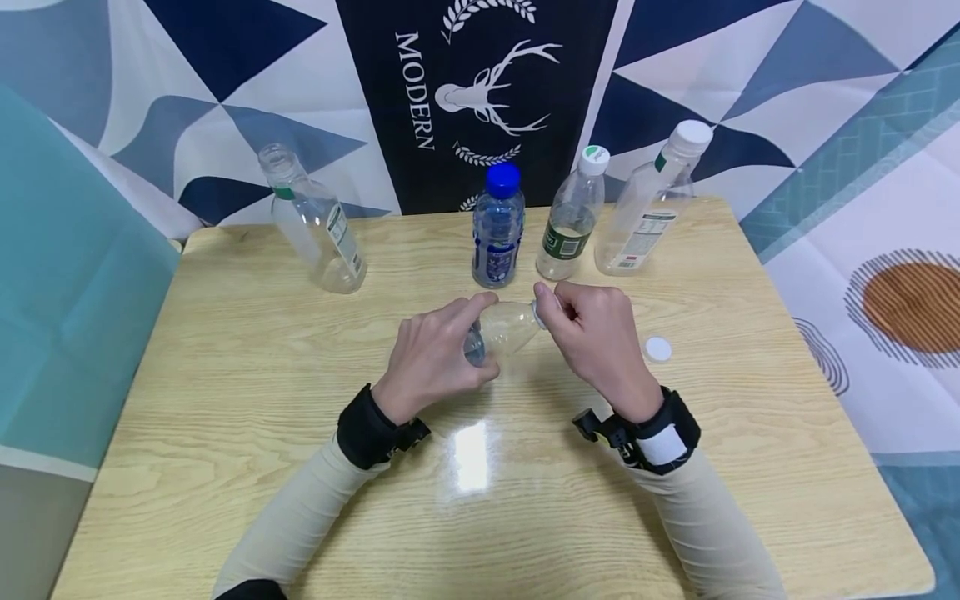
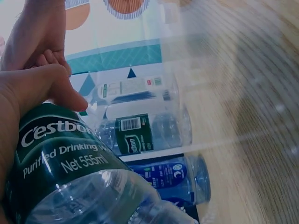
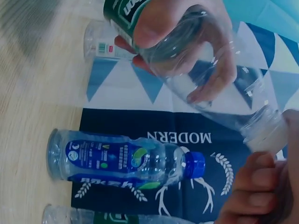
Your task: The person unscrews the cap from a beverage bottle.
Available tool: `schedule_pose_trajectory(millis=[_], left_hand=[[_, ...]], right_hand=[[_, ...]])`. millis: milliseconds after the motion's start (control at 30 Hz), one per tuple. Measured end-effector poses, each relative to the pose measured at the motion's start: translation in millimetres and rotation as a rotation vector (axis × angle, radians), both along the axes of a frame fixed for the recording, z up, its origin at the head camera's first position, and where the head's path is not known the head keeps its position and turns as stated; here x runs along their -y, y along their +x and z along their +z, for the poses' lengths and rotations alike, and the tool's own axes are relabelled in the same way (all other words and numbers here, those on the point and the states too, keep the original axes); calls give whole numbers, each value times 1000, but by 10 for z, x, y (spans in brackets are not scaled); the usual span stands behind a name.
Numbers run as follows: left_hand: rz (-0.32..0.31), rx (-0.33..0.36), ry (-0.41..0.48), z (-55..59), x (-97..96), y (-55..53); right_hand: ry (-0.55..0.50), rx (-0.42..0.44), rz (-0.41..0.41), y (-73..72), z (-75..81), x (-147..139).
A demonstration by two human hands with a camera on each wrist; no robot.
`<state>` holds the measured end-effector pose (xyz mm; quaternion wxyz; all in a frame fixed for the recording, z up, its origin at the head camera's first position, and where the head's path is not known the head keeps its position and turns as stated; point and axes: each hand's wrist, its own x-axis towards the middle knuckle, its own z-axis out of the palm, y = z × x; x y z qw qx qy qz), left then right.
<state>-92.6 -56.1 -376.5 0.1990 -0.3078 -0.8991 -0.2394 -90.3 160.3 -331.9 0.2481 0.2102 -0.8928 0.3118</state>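
Over the middle of the table, a clear plastic water bottle with a green label is held tilted on its side, its neck toward the right. My left hand grips it around the body, thumb and fingers spread about the label. At the other end, my right hand pinches a white cap at the bottle's mouth, fingers curled, as the right wrist view shows. Most of that cap is hidden by the fingers in the head view. A loose white cap lies on the table to the right of my right hand.
Along the table's back edge stand an uncapped clear bottle at left, a blue-capped bottle in the middle, and a green-labelled bottle beside a larger white-capped bottle. A patterned cloth hangs behind the wooden table.
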Motion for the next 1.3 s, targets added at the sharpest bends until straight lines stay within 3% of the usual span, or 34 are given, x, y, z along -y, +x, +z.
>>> schedule_pose_trajectory(millis=[167,267,367,467,533,733,933,1033,1200,1300], left_hand=[[-53,41,48,1,-2,-1],[-66,52,50,-2,-3,-4],[-53,40,29,3,0,-12],[-29,7,-5,5,6,-16],[-14,-16,-30,4,10,-15],[-2,-17,-37,-9,22,-14],[-20,23,2,0,31,-14],[-12,19,-4,3,34,-17],[15,-27,-39,7,41,-27],[18,-37,-42,4,46,-27]], right_hand=[[28,-125,128,-40,18,-51],[76,-160,148,-45,23,-75],[96,-126,78,-35,22,-75],[90,-46,-26,-13,13,-61],[66,8,-55,-2,10,-51],[-12,43,43,-11,26,-36],[56,-25,92,-19,46,-53],[71,-32,44,-3,52,-44],[80,47,-105,35,42,-10],[73,75,-104,36,34,9]])
